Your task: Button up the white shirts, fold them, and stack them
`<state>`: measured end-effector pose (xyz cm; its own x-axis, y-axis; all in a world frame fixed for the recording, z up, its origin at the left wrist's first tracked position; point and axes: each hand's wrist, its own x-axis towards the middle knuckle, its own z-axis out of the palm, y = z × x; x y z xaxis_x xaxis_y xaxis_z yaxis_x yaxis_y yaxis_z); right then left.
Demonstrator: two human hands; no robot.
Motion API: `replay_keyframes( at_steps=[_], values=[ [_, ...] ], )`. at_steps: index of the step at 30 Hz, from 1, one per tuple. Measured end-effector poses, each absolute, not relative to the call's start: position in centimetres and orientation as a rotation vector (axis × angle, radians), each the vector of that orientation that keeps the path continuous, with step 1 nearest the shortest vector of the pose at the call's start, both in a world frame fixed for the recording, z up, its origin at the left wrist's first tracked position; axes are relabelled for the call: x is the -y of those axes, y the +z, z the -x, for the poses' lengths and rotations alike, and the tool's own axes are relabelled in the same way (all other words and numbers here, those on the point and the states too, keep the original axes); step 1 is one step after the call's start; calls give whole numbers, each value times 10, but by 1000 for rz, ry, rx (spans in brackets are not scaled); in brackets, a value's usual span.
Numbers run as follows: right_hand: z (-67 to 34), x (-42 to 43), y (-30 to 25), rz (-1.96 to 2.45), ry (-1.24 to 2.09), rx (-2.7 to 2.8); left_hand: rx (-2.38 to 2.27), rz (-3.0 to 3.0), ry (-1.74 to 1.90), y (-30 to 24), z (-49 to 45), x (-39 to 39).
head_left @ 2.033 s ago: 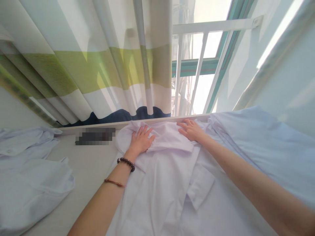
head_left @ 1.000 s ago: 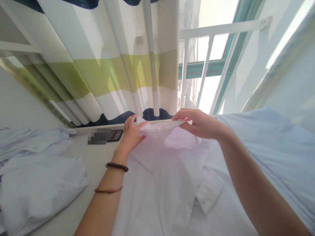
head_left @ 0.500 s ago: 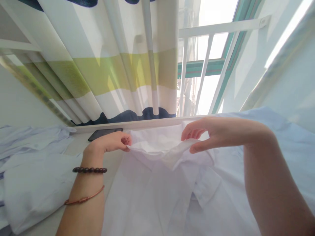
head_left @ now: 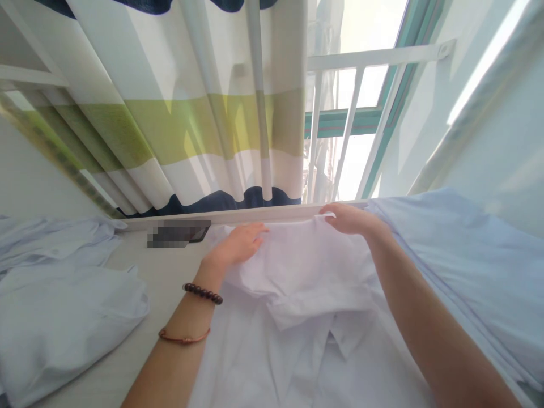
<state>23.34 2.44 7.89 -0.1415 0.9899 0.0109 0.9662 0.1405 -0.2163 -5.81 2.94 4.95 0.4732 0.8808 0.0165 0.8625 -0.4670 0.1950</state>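
Note:
A white shirt [head_left: 297, 266] lies spread in front of me, its collar part at the far end and its front running towards me. My left hand [head_left: 243, 242] rests on the upper left of the shirt, fingers stretched out over the cloth. At the shirt's far right corner, my right hand [head_left: 346, 218] pinches the edge of the fabric between thumb and fingers. A loose fold of cloth droops across the shirt's middle. A beaded bracelet [head_left: 203, 293] and a thin copper-coloured bangle [head_left: 184, 340] circle my left wrist and forearm.
A dark phone-like slab [head_left: 198, 231], partly blurred out, lies left of the shirt. White garments [head_left: 72, 317] are heaped at the left; pale blue folded cloth [head_left: 463, 255] lies at the right. Behind are a striped curtain [head_left: 191, 124] and a white railing [head_left: 357, 90].
My left hand has moved right onto the shirt and its fingers have opened out. My right hand has moved away from me to the far edge. The lifted collar cloth now lies flatter.

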Motion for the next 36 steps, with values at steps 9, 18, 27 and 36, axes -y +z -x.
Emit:
replay_keyframes(
  at_steps=[9,18,27,36],
  values=[
    [-272,-58,23,2211,135,2204,-2076,-2359,102,24,101,-57],
    [-289,-64,57,2178,-182,2152,-2212,-2603,434,65,98,-64],
    [-262,-77,35,2024,-386,2127,-1839,-2873,593,55,66,-85],
    [-278,0,-3,1344,-363,2483,-1101,-2835,496,4,82,-29]
  ],
)
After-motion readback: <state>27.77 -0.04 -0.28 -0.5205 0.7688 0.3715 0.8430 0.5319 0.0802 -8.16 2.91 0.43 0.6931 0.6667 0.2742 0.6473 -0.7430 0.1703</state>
